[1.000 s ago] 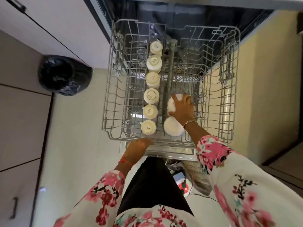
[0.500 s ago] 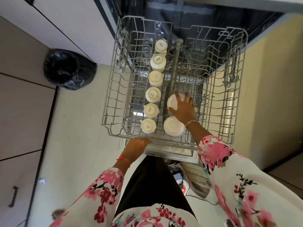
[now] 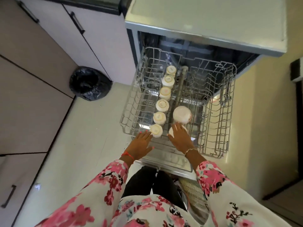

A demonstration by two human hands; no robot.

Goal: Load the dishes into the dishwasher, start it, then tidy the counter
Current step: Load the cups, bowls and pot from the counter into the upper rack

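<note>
6 upturned cups (image 3: 162, 105) in 1 row, 2 upturned bowls (image 3: 182, 115) beside them, all in the pulled-out dishwasher rack (image 3: 218, 122). Likely ceramic: stiff, breakable, slick if wet, so grip round the sides. Over the nearer bowl (image 3: 171, 131) the right hand (image 3: 180, 139) lies spread, gripping nothing. The left hand (image 3: 141, 145) is flat-fingered at the rack's front rim.

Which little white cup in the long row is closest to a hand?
The small white upside-down cup at the row's near end; the left hand reaches right beside it. The other five cups sit farther back.
</note>
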